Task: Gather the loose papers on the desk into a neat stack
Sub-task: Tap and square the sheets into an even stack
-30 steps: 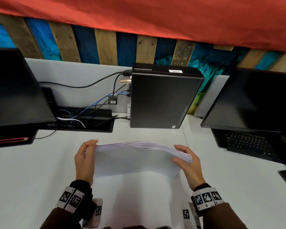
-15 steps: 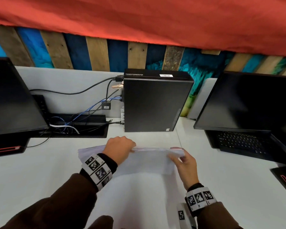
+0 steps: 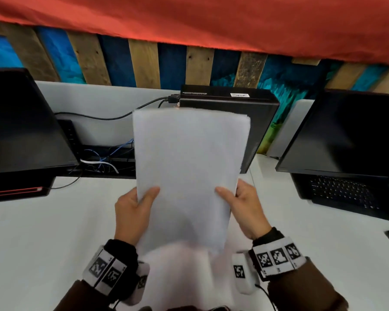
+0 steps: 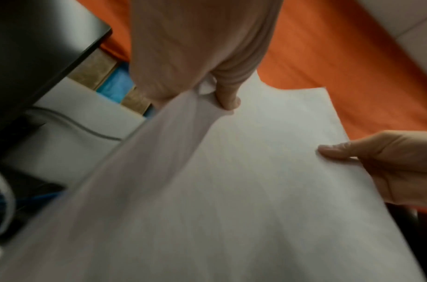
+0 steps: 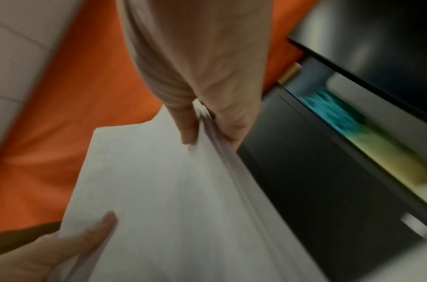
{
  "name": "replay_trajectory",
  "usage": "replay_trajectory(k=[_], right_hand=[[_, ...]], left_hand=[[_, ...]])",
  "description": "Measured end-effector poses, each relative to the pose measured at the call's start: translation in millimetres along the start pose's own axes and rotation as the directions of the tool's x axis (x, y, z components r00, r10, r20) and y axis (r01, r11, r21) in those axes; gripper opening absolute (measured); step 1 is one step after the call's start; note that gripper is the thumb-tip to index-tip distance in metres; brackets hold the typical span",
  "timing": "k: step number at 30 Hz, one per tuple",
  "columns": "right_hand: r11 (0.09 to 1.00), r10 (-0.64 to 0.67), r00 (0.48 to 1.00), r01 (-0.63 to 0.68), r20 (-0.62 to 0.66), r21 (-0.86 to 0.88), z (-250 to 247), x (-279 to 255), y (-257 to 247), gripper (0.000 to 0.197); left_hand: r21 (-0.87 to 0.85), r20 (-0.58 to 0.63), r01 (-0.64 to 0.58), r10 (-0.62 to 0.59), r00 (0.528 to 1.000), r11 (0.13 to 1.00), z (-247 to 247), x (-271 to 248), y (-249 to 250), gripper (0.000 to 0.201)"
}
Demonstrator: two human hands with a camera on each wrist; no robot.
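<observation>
A stack of white papers stands upright on its short edge above the white desk, facing me. My left hand grips its left edge, thumb on the front sheet. My right hand grips the right edge the same way. In the left wrist view the left hand pinches the papers with the thumb on top. In the right wrist view the right hand clamps the layered edge of the papers. The stack's bottom edge is blurred.
A black desktop computer stands right behind the papers. A dark monitor is at the left, with a cable tray beside it. An open laptop sits at the right. An orange cloth hangs overhead.
The papers went from lying low and flat between my hands to standing upright on end. My left hand moved from over the stack's top back to its left edge.
</observation>
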State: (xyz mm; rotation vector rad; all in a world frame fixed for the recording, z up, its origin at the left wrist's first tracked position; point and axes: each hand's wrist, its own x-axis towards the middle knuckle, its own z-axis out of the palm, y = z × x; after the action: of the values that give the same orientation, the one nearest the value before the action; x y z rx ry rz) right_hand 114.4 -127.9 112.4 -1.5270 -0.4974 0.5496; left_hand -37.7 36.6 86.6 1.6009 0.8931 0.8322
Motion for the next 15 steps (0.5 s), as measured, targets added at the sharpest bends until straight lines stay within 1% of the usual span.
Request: replay_trajectory(k=[2,3,4,5,7,8,10,11,12,13,14,15], right_hand=[[0.991,-0.13,0.992,0.13,-0.003,0.03,-2,-5,-29,0.024],[0.984,-0.174,0.985,0.175,-0.012,0.046,-4,-8,-39,0.021],[0.978,-0.203,0.979,0.204,-0.022,0.052,-7,-11,-44,0.019],[0.976,-0.209,0.977,0.211,-0.031,0.049,-10,-13,-44,0.018],[0.987,-0.157,0.987,0.158,-0.027,0.039,-12,-16,-29,0.019],[0.994,-0.102,0.995,0.103,-0.013,0.032,-12,-18,-13,0.021],[0.998,0.051,0.999,-0.051,0.005,0.024,-9,-19,21,0.026],[0.992,0.122,0.993,-0.122,-0.002,0.02,-7,-19,38,0.026],[0.985,0.171,0.985,-0.171,-0.025,0.015,-5,-19,53,0.025],[0.98,0.197,0.979,-0.197,-0.057,0.017,-3,-17,62,0.023],[0.978,0.207,0.974,-0.206,-0.093,0.021,-1,-15,64,0.022],[0.98,0.197,0.973,-0.196,-0.119,0.021,-1,-14,59,0.02]], left_hand=[[-0.194,-0.019,-0.042,0.039,0.999,0.98,-2,-1,27,0.004],[-0.278,-0.003,-0.054,0.055,0.998,0.959,-3,-1,40,0.005],[-0.338,0.037,-0.064,0.081,0.996,0.939,-4,0,44,0.009],[-0.378,0.079,-0.053,0.089,0.993,0.924,-4,0,47,0.014],[-0.355,0.184,0.013,0.056,0.981,0.935,-1,0,34,0.025],[-0.329,0.243,0.076,0.007,0.97,0.941,-1,1,15,0.032],[-0.226,0.321,0.218,-0.139,0.937,0.949,3,-1,-19,0.053],[-0.21,0.319,0.273,-0.199,0.927,0.939,7,-4,-28,0.053],[-0.197,0.322,0.295,-0.222,0.92,0.935,10,-4,-41,0.039],[-0.189,0.316,0.277,-0.209,0.926,0.942,13,-6,-42,0.024],[-0.166,0.318,0.23,-0.168,0.933,0.959,16,-6,-40,0.035],[-0.139,0.287,0.202,-0.155,0.945,0.97,18,-6,-34,0.047]])
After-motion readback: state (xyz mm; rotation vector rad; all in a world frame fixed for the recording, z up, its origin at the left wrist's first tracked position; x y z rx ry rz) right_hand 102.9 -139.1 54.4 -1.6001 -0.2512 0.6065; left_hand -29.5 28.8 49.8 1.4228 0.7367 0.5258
